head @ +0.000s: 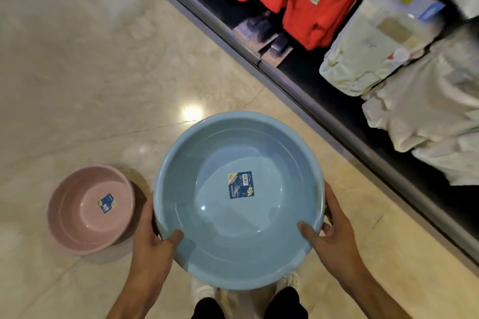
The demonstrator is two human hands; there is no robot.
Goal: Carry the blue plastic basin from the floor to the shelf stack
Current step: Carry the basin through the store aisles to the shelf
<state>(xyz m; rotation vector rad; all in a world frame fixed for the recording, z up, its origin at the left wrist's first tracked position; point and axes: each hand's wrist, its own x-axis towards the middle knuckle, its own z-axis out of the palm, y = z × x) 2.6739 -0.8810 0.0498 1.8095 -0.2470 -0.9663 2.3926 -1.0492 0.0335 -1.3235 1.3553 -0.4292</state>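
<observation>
The blue plastic basin (220, 248) is round, with a dark blue sticker in its bottom. It is held up off the floor in front of me, above my feet. My left hand (151, 238) grips its left rim, thumb inside the bowl and fingers under the edge. My right hand (330, 230) grips the right rim the same way. The shelf (324, 109) runs diagonally along the right side of the head view, beyond the basin.
A pink basin (75, 217) with a similar sticker stands on the marble floor to my left. Red folded goods (305, 0) and white plastic-wrapped packs (383, 46) fill the low shelf. Open floor (90, 72) stretches ahead and left.
</observation>
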